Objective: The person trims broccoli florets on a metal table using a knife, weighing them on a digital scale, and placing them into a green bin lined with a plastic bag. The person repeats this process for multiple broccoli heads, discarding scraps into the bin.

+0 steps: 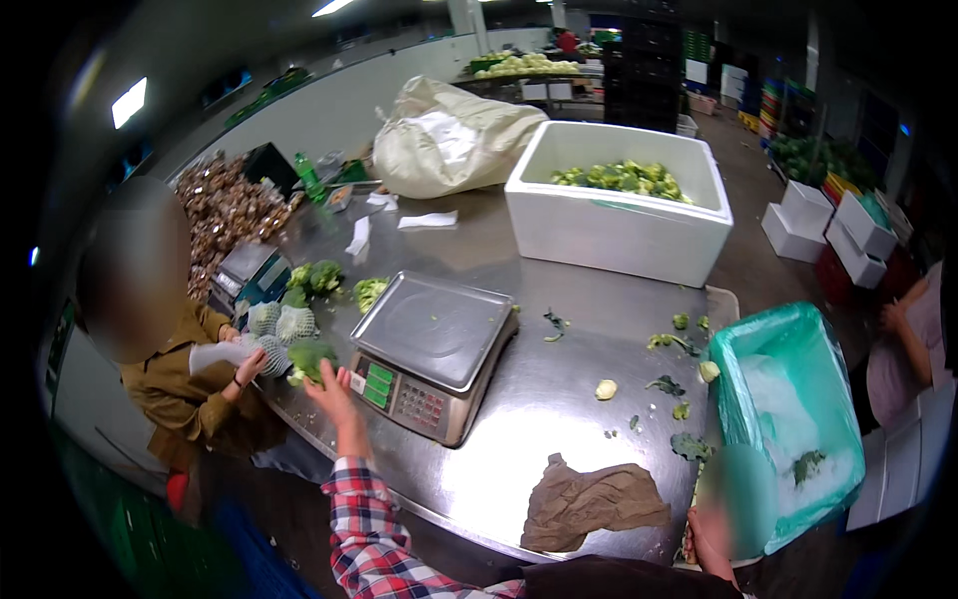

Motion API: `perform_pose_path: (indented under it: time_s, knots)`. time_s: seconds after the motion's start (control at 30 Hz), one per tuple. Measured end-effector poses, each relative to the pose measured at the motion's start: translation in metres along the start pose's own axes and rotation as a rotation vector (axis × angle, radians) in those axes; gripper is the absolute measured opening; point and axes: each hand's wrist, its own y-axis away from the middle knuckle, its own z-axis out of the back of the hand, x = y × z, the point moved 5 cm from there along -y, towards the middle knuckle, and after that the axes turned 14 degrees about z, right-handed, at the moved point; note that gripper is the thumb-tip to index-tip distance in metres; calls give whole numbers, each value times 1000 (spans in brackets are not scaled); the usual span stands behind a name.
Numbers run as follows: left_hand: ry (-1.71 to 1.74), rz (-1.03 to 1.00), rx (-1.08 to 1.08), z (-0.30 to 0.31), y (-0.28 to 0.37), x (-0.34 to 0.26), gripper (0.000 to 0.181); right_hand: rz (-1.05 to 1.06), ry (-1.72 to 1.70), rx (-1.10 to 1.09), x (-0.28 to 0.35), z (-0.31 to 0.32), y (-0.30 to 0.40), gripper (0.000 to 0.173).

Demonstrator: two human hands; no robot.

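Observation:
My left hand (333, 397) reaches past the left side of a digital scale (434, 329), its fingers spread against a green broccoli head (308, 359); whether they grip it I cannot tell. My right hand (711, 535) is low at the right, beside a box lined with green plastic (816, 509); a blurred patch hides part of it and anything it may hold. Broccoli in white foam nets (296, 324) lies by a co-worker's hands at the left. A crumpled brown cloth or paper (591, 502) rests on the steel table (501, 479). Trimmed leaves and stem pieces (606, 389) are scattered right of the scale.
A white foam box (621, 236) with broccoli pieces stands at the table's back right. Behind the scale are a cream sack (449, 142), paper strips (428, 220) and a green bottle (309, 176). One person stands close at the left; another is at the right edge.

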Motion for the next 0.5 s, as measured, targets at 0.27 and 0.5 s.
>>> perform_pose_path:
  time_s: [0.27, 0.5]
  knots:
    - [-546, 270, 553, -56, 124, 81, 28, -21, -68, 6, -30, 28, 10, 7]
    - [-755, 507, 1298, -149, 338, 192, 25, 44, -91, -197, -12, 89, 35, 9]
